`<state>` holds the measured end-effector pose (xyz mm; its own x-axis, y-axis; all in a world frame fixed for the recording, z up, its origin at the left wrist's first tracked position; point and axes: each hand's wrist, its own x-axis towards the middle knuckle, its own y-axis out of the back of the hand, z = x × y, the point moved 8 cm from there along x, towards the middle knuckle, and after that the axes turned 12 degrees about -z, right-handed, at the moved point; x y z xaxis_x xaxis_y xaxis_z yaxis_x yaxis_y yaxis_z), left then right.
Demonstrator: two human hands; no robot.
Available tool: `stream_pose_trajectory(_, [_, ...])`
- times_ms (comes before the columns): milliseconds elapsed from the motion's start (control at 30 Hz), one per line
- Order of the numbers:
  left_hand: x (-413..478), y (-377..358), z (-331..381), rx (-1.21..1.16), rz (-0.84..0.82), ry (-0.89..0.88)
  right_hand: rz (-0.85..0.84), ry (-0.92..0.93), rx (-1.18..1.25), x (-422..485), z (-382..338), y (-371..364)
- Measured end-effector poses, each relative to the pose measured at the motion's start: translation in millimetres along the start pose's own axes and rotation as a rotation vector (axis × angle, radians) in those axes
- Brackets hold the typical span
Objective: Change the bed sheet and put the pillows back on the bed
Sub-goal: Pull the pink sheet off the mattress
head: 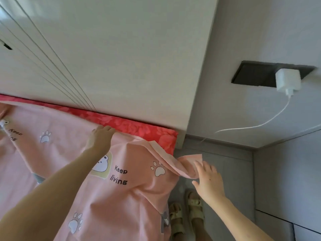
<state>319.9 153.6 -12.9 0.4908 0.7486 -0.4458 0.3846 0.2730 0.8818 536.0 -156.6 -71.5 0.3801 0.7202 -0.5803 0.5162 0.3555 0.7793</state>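
L hand (101, 136) flat on sheet (135, 192) edge, R hand (209, 180) touching hanging corner

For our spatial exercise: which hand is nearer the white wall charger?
Right. The right hand is below-left of the charger; the left hand lies farther left, on the pink sheet.

A pink printed sheet (132, 192) lies rumpled over the red floral mattress (139, 126).
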Motion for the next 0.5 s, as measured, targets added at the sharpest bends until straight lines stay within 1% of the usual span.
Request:
stream_pose_trajectory(67, [36.2, -17.7, 3.6, 0.053, -0.030, -0.031, -0.021, 0.011, -0.069, 40.8, 4.3, -17.4])
stream_pose_trajectory(133, [58.1, -43.0, 8.4, 0.193, -0.163, -0.060, -0.048, 0.017, -0.135, 71.1, 6.8, -32.0])
stream_pose_trajectory(200, [68.7, -54.7, 11.2, 0.366, -0.275, -0.048, -0.090, 0.046, -0.184, 93.2, 10.7, -41.6])
stream_pose_trajectory(233, [70.9, -53.8, 12.1, 0.401, -0.268, -0.048, -0.092, 0.091, -0.190, 100.8, 13.8, -45.1])
stream_pose_trajectory(267, [71.3, -48.8, 15.4, 0.403, -0.195, -0.086, -0.065, 0.145, -0.139, 105.3, 17.1, -44.2])
stream_pose_trajectory(300, [68.9, -41.5, 17.5, 0.354, -0.134, -0.129, -0.031, 0.192, 0.002, 106.0, 23.2, -40.4])
stream_pose_trajectory(333, [66.7, -32.7, 12.9, 0.249, -0.048, -0.152, 0.001, 0.211, 0.198, 104.0, 31.0, -30.8])
stream_pose_trajectory(367, [64.8, -21.0, 1.1, 0.122, 0.043, -0.119, 0.020, 0.188, 0.387, 100.7, 43.2, -16.7])
stream_pose_trajectory(400, [63.1, -6.6, -11.7, 0.026, 0.122, -0.059, 0.002, 0.119, 0.559, 95.8, 58.2, -2.5])
stream_pose_trajectory(433, [60.7, 9.4, -20.8, -0.014, 0.200, -0.016, -0.019, 0.055, 0.735, 89.2, 72.1, 12.2])
stream_pose_trajectory(500, [58.2, 40.7, -25.6, -0.041, 0.328, 0.011, 0.051, -0.038, 1.028, 73.3, 108.8, 45.0])
